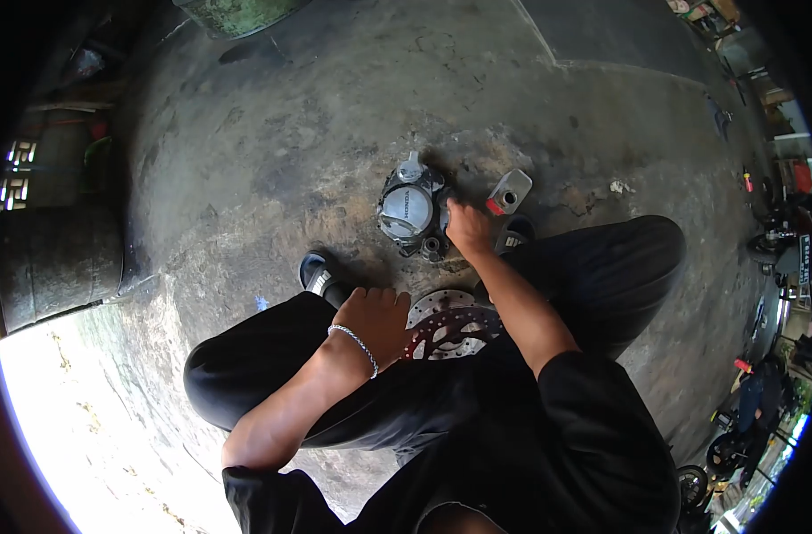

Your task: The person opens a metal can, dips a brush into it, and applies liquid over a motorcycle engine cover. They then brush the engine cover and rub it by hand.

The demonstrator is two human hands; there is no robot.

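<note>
A grey and black engine cover marked HONDA lies on the concrete floor between my feet. My right hand is at its right edge, fingers curled in against a small dark part whose kind I cannot make out. Over my bent left leg hangs my left hand, wearing a braided bracelet. Its fingers point down and are mostly hidden behind the knuckles. Close beside it, perforated brake discs lie on the floor, one silver and one dark red. Whether the left hand touches them cannot be seen.
Right of the cover lies a silver container with a red end and a round opening. A large dark drum stands at far left, a green container at the top. Motorcycles are parked along the right edge.
</note>
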